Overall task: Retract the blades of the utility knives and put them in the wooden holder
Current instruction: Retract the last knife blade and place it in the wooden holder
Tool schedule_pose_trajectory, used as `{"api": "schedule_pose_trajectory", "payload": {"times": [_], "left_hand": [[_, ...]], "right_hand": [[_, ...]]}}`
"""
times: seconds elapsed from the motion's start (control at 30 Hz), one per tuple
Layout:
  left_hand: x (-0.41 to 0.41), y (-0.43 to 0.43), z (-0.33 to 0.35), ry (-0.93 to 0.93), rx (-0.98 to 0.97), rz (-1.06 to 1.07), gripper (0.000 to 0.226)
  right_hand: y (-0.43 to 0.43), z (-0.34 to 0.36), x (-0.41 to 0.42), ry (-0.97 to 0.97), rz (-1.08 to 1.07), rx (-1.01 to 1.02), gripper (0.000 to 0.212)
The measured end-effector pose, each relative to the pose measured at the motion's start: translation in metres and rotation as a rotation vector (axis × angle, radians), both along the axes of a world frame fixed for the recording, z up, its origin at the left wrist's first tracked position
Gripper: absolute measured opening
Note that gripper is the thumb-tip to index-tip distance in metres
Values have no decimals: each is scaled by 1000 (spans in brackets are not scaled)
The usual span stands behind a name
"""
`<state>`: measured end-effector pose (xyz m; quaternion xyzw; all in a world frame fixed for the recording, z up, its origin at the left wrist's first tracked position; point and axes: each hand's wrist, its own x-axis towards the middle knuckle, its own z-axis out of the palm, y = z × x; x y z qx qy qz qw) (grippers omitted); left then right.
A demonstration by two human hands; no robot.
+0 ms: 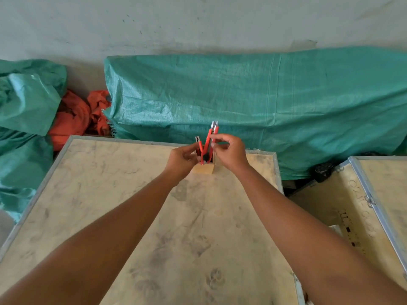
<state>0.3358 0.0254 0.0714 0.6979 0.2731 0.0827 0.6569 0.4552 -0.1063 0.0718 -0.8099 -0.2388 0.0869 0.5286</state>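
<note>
Smudged plywood crate top [154, 216], green tarps [264, 91]

Wooden holder [203, 168]: pale bare wood, matt. Utility knives [209, 142]: glossy red plastic bodies, black plastic slider, shiny metal tips. Crate top [154, 216]: matt plywood, smudged and dusty, dull metal edge strips. Tarp [264, 89]: woven green plastic, slight sheen. Wall [198, 23]: rough, matt.

Both arms out fwd, left hand [181, 158] & right hand [231, 151] pinching, fingers curled.
</note>
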Motion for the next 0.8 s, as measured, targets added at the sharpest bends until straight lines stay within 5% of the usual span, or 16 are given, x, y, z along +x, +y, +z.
{"api": "schedule_pose_trajectory", "payload": {"times": [0.17, 0.37, 0.43, 0.6, 0.8], "left_hand": [[26, 19, -40, 229, 219, 58, 83], [42, 23, -69, 323, 197, -27, 90], [45, 24, -74, 339, 187, -41, 86], [47, 21, -71, 288, 248, -71, 32], [41, 18, -63, 259, 165, -46, 50]], "right_hand": [[12, -31, 18, -125, -52, -70, 25], [14, -62, 17, -179, 12, -153, 24], [12, -66, 15, -199, 28, -167, 25], [9, -64, 11, -194, 3, -170, 27], [0, -53, 3, -126, -22, -147, 26]]}}
